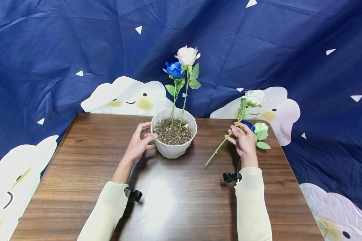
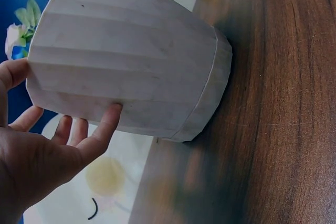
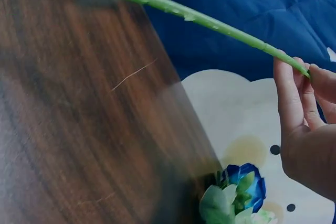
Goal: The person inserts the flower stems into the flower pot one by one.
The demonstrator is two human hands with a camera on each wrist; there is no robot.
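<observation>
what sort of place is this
Probably a makeshift indoor recording setup: a creased blue cloth backdrop printed with smiling clouds hangs behind a wooden table, and the person wears small black wrist devices.

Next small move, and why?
I'd probably have the right hand bring the held white rose's stem end over the pot. That end hangs outside the pot, angled down toward its side; two roses already stand in the soil, bare soil shows in front of them, and the left hand touches the pot.
</observation>
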